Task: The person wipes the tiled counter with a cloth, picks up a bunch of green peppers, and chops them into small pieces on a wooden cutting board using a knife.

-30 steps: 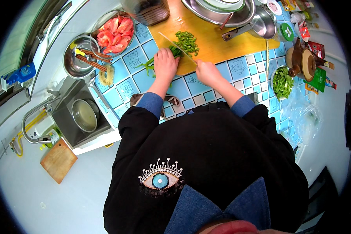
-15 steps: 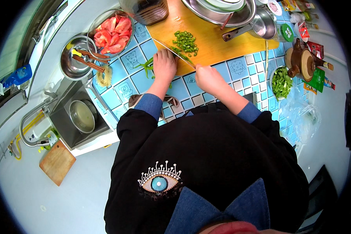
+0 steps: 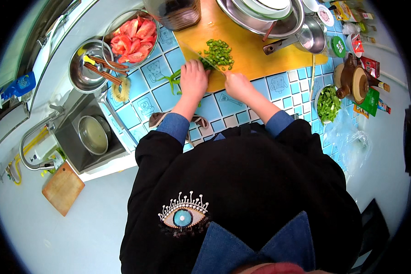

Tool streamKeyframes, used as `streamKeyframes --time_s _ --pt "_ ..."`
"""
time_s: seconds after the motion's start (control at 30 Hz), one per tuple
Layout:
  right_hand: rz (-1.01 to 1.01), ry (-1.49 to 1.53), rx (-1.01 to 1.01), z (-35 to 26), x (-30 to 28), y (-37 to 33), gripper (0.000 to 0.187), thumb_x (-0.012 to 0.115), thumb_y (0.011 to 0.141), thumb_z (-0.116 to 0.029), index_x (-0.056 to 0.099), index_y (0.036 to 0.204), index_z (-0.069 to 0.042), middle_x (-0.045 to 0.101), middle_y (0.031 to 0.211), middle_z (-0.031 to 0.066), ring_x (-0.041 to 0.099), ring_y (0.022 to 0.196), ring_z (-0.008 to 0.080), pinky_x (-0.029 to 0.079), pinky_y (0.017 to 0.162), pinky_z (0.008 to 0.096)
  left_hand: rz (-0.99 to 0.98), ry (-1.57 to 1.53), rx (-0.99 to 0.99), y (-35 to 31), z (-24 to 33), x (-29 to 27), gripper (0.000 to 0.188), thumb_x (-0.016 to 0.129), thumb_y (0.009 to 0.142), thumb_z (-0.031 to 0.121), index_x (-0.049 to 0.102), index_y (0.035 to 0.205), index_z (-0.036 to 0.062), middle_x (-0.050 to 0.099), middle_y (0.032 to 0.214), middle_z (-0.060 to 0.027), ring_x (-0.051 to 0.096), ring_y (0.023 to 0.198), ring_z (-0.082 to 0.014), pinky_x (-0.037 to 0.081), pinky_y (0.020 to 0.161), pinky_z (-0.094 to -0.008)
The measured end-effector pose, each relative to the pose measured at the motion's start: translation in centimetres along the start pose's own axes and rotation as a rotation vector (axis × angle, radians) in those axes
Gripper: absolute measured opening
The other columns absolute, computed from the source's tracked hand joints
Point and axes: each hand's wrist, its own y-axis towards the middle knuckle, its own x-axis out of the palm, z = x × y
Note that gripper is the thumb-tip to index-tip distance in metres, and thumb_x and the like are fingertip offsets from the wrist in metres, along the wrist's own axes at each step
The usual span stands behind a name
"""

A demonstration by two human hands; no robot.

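Observation:
On the yellow cutting board [image 3: 260,64], my left hand [image 3: 195,78] lies with bent fingers over long green peppers [image 3: 172,81]. Their uncut ends stick out past the board's near edge, to the left of that hand. My right hand [image 3: 237,86] is wrapped round the handle of a kitchen knife [image 3: 214,65]. Its thin blade slants up and left, close beside the left fingertips, and looks slightly blurred. Just beyond the blade sits a heap of chopped green pepper [image 3: 220,51]. The fingers of my left hand partly hide the peppers under them.
A glass bowl of tomato wedges [image 3: 134,40] and a steel bowl with chopsticks [image 3: 80,75] stand left. Stacked bowls in a steel basin [image 3: 297,23] and a saucepan [image 3: 311,36] sit far right. Chopped greens [image 3: 328,104] and a brown pot [image 3: 358,84] are right; a sink [image 3: 73,128] is left.
My right hand and the knife have shifted a little to the left, nearer my left hand. The blade now lies beside the left fingertips. The whole view has moved slightly.

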Motion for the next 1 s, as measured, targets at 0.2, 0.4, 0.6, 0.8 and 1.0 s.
streamKeyframes --time_s 0.2,0.4,0.6,0.8,1.0 --pt "-0.026 0.038 -0.005 -1.5 -2.7 -2.2 0.018 0.049 0.081 -0.009 0.059 0.087 0.005 0.061 0.076 0.0303 0.061 0.077 0.0459 0.05 0.073 0.0505 -0.066 -0.003 -0.042 -0.2 0.0 -0.5 0.034 0.062 0.078 0.03 0.056 0.093 0.0005 0.053 0.088 -0.012 0.05 0.084 -0.0281 0.039 0.073 -0.0371" --pt "-0.107 -0.033 0.051 -2.3 -3.8 -4.2 0.017 0.05 0.08 -0.007 0.06 0.08 0.006 0.061 0.076 0.0306 0.061 0.077 0.0461 0.049 0.071 0.0518 -0.081 -0.026 -0.046 -0.2 0.1 -0.4 0.031 0.063 0.078 0.029 0.057 0.089 0.001 0.052 0.086 -0.0119 0.05 0.082 -0.0281 0.039 0.072 -0.0371" --pt "-0.195 -0.073 0.043 -3.4 -3.9 -2.4 0.015 0.051 0.077 -0.005 0.06 0.077 0.006 0.061 0.077 0.0309 0.061 0.077 0.0458 0.05 0.07 0.0509 -0.116 -0.029 -0.049 -0.5 0.1 -0.3 0.033 0.062 0.078 0.03 0.056 0.091 0.0 0.053 0.089 -0.0131 0.05 0.084 -0.0281 0.038 0.074 -0.0368" --pt "-0.008 -0.009 0.001 -0.1 0.0 -0.7 0.016 0.051 0.078 -0.007 0.06 0.083 0.006 0.061 0.078 0.0303 0.061 0.078 0.0452 0.05 0.071 0.0509 -0.014 -0.012 -0.013 0.3 -0.1 0.0 0.034 0.063 0.078 0.03 0.055 0.092 0.0002 0.052 0.087 -0.0125 0.05 0.082 -0.0281 0.039 0.071 -0.037" --pt "-0.052 0.051 0.018 -1.1 -2.3 -2.4 0.018 0.051 0.08 -0.01 0.059 0.083 0.006 0.06 0.077 0.0316 0.06 0.077 0.0474 0.049 0.073 0.0513 -0.03 -0.03 -0.038 -0.5 0.0 -0.2 0.034 0.063 0.078 0.03 0.055 0.09 0.0003 0.051 0.085 -0.0122 0.05 0.081 -0.0283 0.039 0.071 -0.037"
